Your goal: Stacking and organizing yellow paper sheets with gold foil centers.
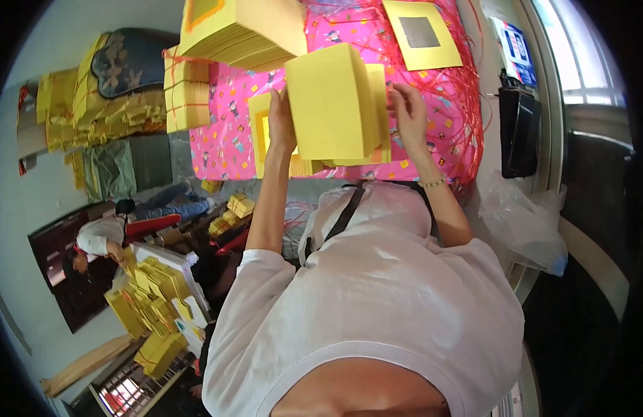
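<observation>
A thick stack of yellow paper (328, 104) stands in front of me at the table's near edge. My left hand (282, 124) grips its left side, with the thumb up along the edge and the other fingers partly hidden. To the right of the stack, my right hand (410, 115) is raised with fingers apart and slightly bent, holding nothing I can see. More yellow sheets (378, 104) show behind the stack's right side. Partly under my left wrist lies a yellow sheet with an orange-edged square (259, 139).
The table has a pink patterned cover (227, 149). A tall yellow paper pile (266, 35) and tied bundles (187, 94) stand left. Right lie a sheet with a grey square (420, 33) and loose red strings (453, 118). Another person (102, 236) works beside yellow bundles (151, 292).
</observation>
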A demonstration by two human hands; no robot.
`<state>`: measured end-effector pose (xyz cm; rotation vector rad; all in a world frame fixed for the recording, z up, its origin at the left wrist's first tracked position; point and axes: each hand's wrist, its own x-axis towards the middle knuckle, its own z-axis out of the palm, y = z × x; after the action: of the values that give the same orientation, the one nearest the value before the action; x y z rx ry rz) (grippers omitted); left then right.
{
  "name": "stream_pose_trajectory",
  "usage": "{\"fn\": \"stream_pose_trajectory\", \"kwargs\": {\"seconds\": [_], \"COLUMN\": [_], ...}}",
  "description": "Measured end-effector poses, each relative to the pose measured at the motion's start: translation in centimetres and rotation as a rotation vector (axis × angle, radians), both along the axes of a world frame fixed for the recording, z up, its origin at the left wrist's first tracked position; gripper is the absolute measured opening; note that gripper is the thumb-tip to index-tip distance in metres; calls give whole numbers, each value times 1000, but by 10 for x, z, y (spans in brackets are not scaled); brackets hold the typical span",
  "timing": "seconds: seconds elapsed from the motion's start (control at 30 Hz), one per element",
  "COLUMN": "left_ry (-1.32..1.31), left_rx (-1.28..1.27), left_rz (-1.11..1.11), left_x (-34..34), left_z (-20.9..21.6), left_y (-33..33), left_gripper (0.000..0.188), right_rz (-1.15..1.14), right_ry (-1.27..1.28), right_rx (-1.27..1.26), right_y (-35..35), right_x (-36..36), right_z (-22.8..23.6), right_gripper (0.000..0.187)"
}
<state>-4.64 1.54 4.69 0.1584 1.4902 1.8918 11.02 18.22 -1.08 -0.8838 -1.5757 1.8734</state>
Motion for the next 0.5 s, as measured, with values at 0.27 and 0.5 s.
{"fn": "stream_pose_trajectory", "kwargs": {"seconds": [0.27, 0.5], "left_ry": [379, 878], "left_rx": [-329, -616], "left_rz": [-15, -165], "left_x": [-16, 1], "left_z": [-40, -57], "left_y": [-102, -182], "left_gripper": [44, 33], "right_rz": [175, 844], "right_ry": [-19, -38], "right_rx": [422, 584], "right_y": [-60, -130], "right_x": [73, 38], "right_z": [-9, 7], "right_gripper": [5, 13]}}
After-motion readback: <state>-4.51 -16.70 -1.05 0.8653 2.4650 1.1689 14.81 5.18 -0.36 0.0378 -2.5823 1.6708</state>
